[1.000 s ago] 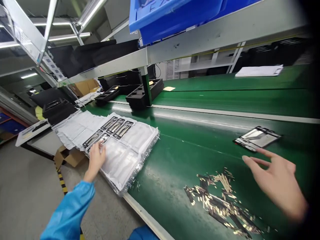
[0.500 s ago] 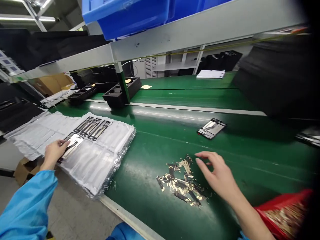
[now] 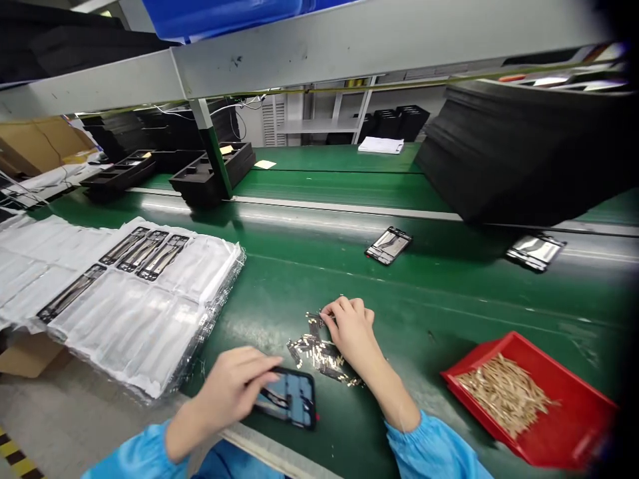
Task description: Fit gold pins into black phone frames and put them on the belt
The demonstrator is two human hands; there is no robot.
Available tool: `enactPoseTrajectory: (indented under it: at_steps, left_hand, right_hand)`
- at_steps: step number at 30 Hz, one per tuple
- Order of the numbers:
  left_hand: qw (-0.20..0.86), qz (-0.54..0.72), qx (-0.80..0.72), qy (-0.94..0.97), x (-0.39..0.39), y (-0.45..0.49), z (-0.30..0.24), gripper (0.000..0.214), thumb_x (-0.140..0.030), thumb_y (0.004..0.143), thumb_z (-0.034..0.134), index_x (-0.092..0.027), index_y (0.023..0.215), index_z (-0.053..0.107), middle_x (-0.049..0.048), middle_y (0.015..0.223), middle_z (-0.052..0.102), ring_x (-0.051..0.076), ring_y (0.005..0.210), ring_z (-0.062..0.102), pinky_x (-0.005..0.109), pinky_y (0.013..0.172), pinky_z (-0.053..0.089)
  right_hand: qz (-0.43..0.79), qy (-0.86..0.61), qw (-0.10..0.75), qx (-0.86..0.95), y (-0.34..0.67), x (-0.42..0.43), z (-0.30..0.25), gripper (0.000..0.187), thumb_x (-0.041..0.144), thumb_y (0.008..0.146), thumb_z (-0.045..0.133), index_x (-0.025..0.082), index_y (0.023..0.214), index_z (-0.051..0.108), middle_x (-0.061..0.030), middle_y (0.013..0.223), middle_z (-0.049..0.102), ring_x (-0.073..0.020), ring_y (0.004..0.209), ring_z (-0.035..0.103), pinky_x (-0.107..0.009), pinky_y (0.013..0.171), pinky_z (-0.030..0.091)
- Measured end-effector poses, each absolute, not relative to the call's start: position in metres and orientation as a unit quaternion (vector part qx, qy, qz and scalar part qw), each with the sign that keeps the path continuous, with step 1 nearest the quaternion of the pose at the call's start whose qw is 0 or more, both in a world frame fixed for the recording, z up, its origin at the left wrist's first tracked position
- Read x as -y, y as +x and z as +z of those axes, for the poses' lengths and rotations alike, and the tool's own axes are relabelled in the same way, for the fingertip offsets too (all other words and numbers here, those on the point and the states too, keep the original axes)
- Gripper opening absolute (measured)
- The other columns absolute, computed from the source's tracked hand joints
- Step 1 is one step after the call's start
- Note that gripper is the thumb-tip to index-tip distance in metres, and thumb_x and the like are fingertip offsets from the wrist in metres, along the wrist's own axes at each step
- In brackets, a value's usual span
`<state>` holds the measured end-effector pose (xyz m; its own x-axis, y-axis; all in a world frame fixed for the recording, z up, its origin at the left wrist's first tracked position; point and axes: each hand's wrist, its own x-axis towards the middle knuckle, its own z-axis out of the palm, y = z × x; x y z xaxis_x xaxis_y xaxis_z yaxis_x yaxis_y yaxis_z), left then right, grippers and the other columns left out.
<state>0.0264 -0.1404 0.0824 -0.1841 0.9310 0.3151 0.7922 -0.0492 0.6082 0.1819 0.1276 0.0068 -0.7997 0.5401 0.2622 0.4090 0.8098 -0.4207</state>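
My left hand (image 3: 232, 382) grips a black phone frame (image 3: 301, 396) by its left end, just over the near edge of the green bench. Pinched together at the upper right of a loose pile of small black and gold parts (image 3: 317, 349), the fingers of my right hand (image 3: 353, 332) hide whatever is between them. To the left lies a stack of white plastic trays (image 3: 174, 326). Several similar frames (image 3: 162, 256) rest in the pockets of its top tray.
Two more phone frames (image 3: 389, 246) lie farther back on the green surface (image 3: 279, 279). A red bin (image 3: 564, 406) of thin gold-coloured pieces stands at right. Black foam sheets (image 3: 504, 153) are stacked behind it. A shelf beam (image 3: 299, 50) and its post (image 3: 214, 150) cross the back.
My left hand has lifted a phone frame out of the tray and brought it right to the bench edge. My right hand has moved left onto the pile, its fingers now closed.
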Motion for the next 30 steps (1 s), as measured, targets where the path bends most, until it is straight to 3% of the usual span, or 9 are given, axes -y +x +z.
enactPoseTrajectory:
  at_steps: [4,9,11,13,15,17,22,27,30]
  left_hand:
    - [0.183,0.325,-0.657,0.654,0.099,0.059,0.043,0.029,-0.035,0.111,0.057,-0.022,0.121,0.081,0.009,0.093,0.082,0.023,0.082,0.075,0.034,0.077,0.058]
    - [0.155,0.335,-0.735,0.569,0.041,0.041,0.05,0.039,-0.045,0.11,0.059,-0.021,0.14,0.067,0.0131,0.128,0.075,0.03,0.122,0.062,0.049,0.106,0.047]
    - [0.167,0.334,-0.733,0.569,0.016,0.031,0.053,0.033,-0.047,0.113,0.054,-0.022,0.121,0.074,0.0095,0.118,0.077,0.028,0.121,0.06,0.049,0.108,0.043]
    - [0.19,0.326,-0.711,0.594,-0.003,0.024,0.05,0.04,-0.047,0.114,0.051,-0.022,0.095,0.076,0.0051,0.099,0.077,0.025,0.112,0.062,0.045,0.106,0.042]
    - [0.205,0.324,-0.696,0.607,-0.012,0.021,0.044,0.047,-0.045,0.115,0.049,-0.021,0.082,0.073,0.0032,0.088,0.076,0.023,0.105,0.063,0.043,0.104,0.041]
    - [0.204,0.333,-0.697,0.602,-0.013,0.021,0.038,0.045,-0.044,0.115,0.049,-0.021,0.084,0.073,0.0034,0.089,0.075,0.023,0.104,0.063,0.042,0.102,0.041]
    - [0.183,0.357,-0.71,0.578,-0.006,0.026,0.033,0.027,-0.044,0.109,0.063,-0.023,0.124,0.071,0.0074,0.117,0.075,0.026,0.118,0.059,0.044,0.104,0.04]
    - [0.18,0.344,-0.709,0.589,-0.008,0.026,0.033,0.012,-0.033,0.103,0.073,-0.023,0.097,0.077,0.0054,0.114,0.077,0.029,0.121,0.056,0.048,0.104,0.037]
    - [0.177,0.334,-0.707,0.597,-0.007,0.023,0.031,0.007,-0.032,0.101,0.076,-0.025,0.101,0.079,0.006,0.117,0.077,0.031,0.124,0.054,0.051,0.105,0.035]
  right_hand:
    - [0.185,-0.262,0.196,0.927,0.19,-0.127,0.01,0.025,0.031,0.113,0.047,0.022,0.099,0.066,-0.0112,0.107,0.069,-0.0313,0.103,0.054,-0.051,0.092,0.04]
    - [0.212,-0.272,0.221,0.912,0.197,-0.12,0.026,0.024,0.031,0.114,0.043,0.023,0.104,0.063,-0.0114,0.11,0.068,-0.0306,0.106,0.053,-0.05,0.095,0.04]
    - [0.227,-0.265,0.223,0.91,0.196,-0.117,0.03,0.023,0.031,0.113,0.043,0.024,0.103,0.063,-0.0098,0.109,0.068,-0.0298,0.107,0.054,-0.048,0.095,0.041]
    - [0.24,-0.259,0.22,0.909,0.196,-0.116,0.031,0.022,0.031,0.113,0.044,0.025,0.101,0.062,-0.0086,0.107,0.068,-0.029,0.107,0.055,-0.046,0.094,0.042]
    - [0.253,-0.256,0.216,0.908,0.195,-0.117,0.03,0.023,0.031,0.113,0.043,0.025,0.1,0.061,-0.008,0.106,0.068,-0.0285,0.106,0.056,-0.045,0.094,0.043]
    - [0.265,-0.258,0.213,0.904,0.196,-0.118,0.027,0.023,0.031,0.114,0.042,0.025,0.1,0.06,-0.0078,0.106,0.068,-0.0285,0.107,0.056,-0.046,0.094,0.043]
    - [0.288,-0.276,0.204,0.894,0.196,-0.12,0.023,0.026,0.035,0.116,0.039,0.026,0.102,0.059,-0.0078,0.106,0.068,-0.0287,0.108,0.057,-0.045,0.094,0.044]
    - [0.29,-0.276,0.196,0.895,0.195,-0.122,0.024,0.023,0.035,0.115,0.041,0.025,0.105,0.06,-0.0095,0.111,0.068,-0.0302,0.11,0.057,-0.047,0.094,0.043]
    - [0.283,-0.259,0.194,0.903,0.201,-0.122,0.034,0.017,0.034,0.113,0.047,0.024,0.112,0.06,-0.0123,0.117,0.067,-0.0324,0.114,0.056,-0.048,0.095,0.042]
